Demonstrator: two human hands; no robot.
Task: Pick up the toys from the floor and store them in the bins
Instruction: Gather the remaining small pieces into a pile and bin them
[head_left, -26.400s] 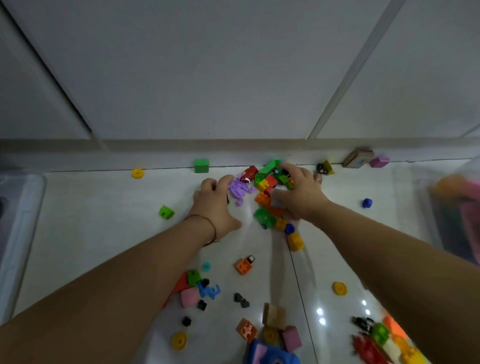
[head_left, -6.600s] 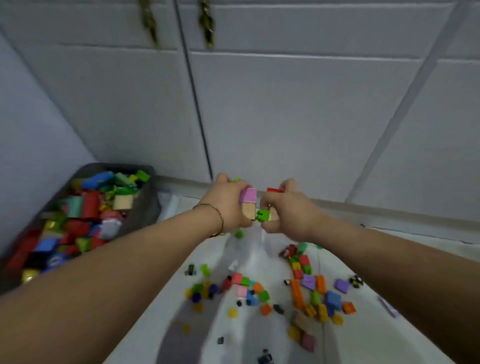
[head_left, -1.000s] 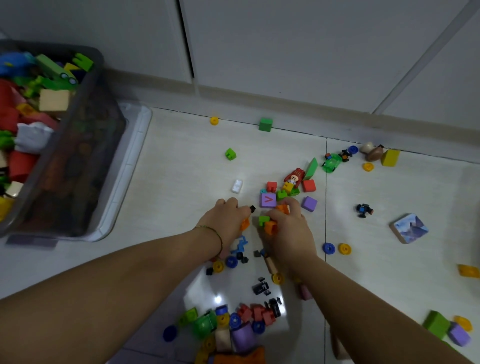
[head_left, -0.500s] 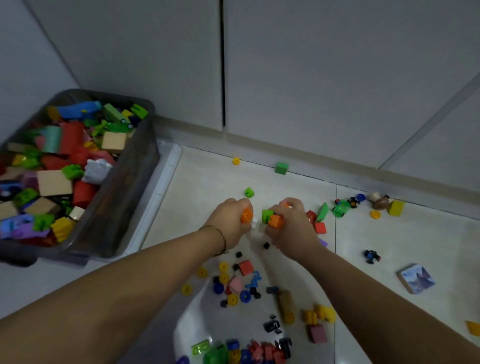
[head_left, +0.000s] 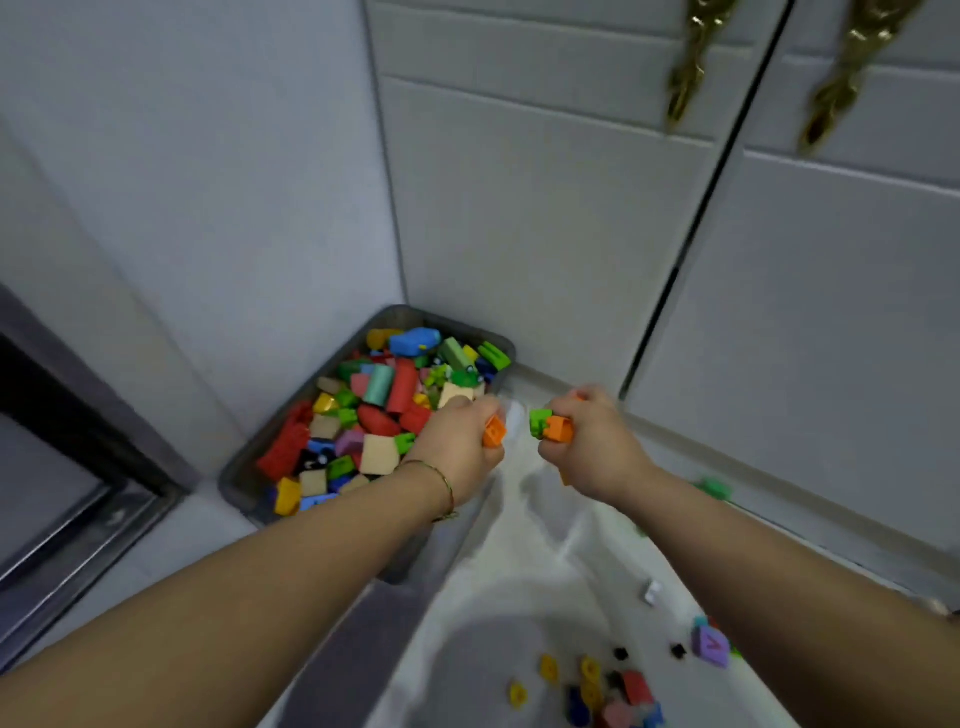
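Hands were both fists mid-frame: left hand (head_left: 460, 452) clutched an orange block (head_left: 494, 431), right hand (head_left: 589, 447) a green (head_left: 540, 422) and orange one. Guess they were lifted to dump into the bin (head_left: 244, 467), center-left, already heaped. Toys (head_left: 613, 686) remained lower right on the floor.

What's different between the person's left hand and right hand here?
The left hand shows only an orange block; the right hand shows a green block and an orange brick. The left wrist wears a bracelet; the right is bare. The left hand overlaps the bin; the right hand is beside it. Both grip toys.
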